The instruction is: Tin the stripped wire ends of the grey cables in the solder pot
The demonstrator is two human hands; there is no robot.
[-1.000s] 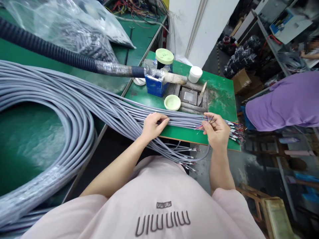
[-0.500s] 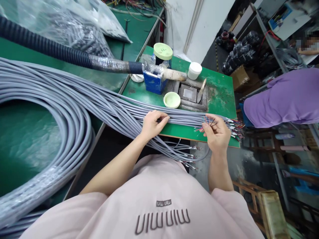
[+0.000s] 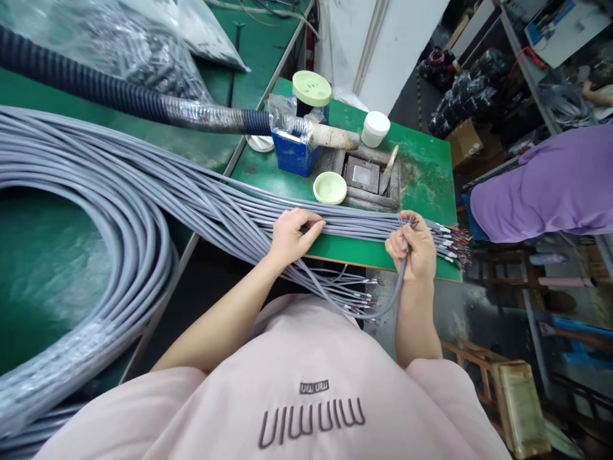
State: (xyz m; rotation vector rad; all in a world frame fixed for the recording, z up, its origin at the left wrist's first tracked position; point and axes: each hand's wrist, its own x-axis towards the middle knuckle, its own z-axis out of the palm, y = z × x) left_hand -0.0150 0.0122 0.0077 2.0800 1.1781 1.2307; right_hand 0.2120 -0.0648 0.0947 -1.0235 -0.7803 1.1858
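Many grey cables (image 3: pixel 230 198) run side by side across the green table, their stripped ends (image 3: pixel 457 246) showing thin coloured wires at the right. My left hand (image 3: pixel 293 236) rests on this bundle with thumb and forefinger bent; what its fingers grip, if anything, is too hidden to tell. Above the bundle's right part, my right hand (image 3: pixel 412 248) is closed on one grey cable (image 3: pixel 395 297) near its end, which loops down below the table edge. Coloured wires stick out at the top of its fingers. More cable ends (image 3: pixel 368 299) hang below the table edge.
Behind the bundle are a square heated-looking metal fixture (image 3: pixel 364 176) with a flat blade (image 3: pixel 389 169), a pale green dish (image 3: pixel 329 188), a white jar (image 3: pixel 375 129) and a blue box (image 3: pixel 294 153). A dark hose (image 3: pixel 119 96) reaches the box. A person in purple (image 3: pixel 541 185) is at the right.
My right hand has turned and closed round the cable end; the loose wires that spread leftward from its fingers now point up. The cable's loop below it shows more. My left hand has barely moved.
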